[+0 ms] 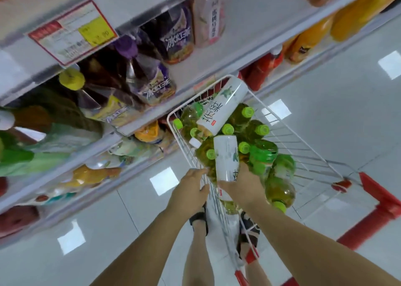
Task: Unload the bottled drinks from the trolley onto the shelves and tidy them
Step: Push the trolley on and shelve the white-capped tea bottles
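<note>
Unloading is under way. The right hand (240, 184) is wrapped round a white-sleeved bottle (226, 158), smooth and cylindrical, raised just above the load. At its nine o'clock the left hand (191, 186) meets the wire trolley (308, 159); through the blur I cannot tell whether it grips the wire. At twelve o'clock, glossy green-capped bottles (262, 153) lie heaped under a second white bottle (223, 107). Next, the held bottle probably swings toward ten o'clock and stands upright on the flat white shelves (201, 68).

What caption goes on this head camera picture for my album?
Right hand grips a white bottle in the trolley; left hand holds its rim.
</note>
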The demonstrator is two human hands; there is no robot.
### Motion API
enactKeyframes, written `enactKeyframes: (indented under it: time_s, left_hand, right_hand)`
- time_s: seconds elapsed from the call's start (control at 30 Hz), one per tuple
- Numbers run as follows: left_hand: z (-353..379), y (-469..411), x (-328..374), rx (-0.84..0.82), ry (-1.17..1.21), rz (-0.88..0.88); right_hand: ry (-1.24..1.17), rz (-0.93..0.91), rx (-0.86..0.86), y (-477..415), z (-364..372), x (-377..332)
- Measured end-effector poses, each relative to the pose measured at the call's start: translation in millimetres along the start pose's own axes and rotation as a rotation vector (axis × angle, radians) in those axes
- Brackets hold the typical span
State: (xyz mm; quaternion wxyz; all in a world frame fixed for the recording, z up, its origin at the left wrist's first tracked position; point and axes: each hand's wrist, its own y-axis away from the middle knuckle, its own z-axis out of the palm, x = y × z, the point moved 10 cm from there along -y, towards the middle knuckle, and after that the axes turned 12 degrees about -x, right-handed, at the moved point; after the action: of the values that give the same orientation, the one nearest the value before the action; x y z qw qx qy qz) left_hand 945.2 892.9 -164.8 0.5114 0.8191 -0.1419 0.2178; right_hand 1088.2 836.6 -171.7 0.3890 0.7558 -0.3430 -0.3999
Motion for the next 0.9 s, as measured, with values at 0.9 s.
enactKeyframes:
  time_s: [0.9]
  left_hand:
    - [-104.6, 107.8, -14.2, 0.306, 0.560, 0.120]
  right_hand:
    - [0.486, -0.886, 0.240, 73.4, -126.3, -186.4]
